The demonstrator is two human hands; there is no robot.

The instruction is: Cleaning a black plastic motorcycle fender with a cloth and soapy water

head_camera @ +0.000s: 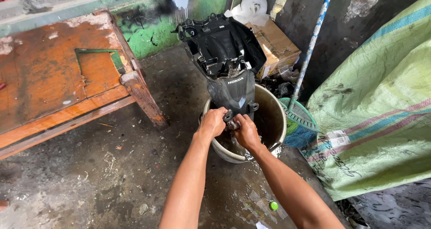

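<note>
A large black plastic motorcycle panel (224, 54) stands upright with its narrow lower end inside a dirty cream bucket (274, 116). My left hand (212, 123) grips the panel's lower left edge at the bucket rim. My right hand (246, 131) is closed on the lower end right beside it, possibly pressing a small dark object against the plastic; I cannot tell what it is. Both forearms reach in from the bottom of the view.
An orange wooden bench (67, 72) stands at left. A cardboard box (276, 47) and a white plastic bag (249, 8) sit behind the bucket. A broom (310, 49) leans by a green woven sack (386, 99). The concrete floor is wet; a small green cap (273, 205) lies on it.
</note>
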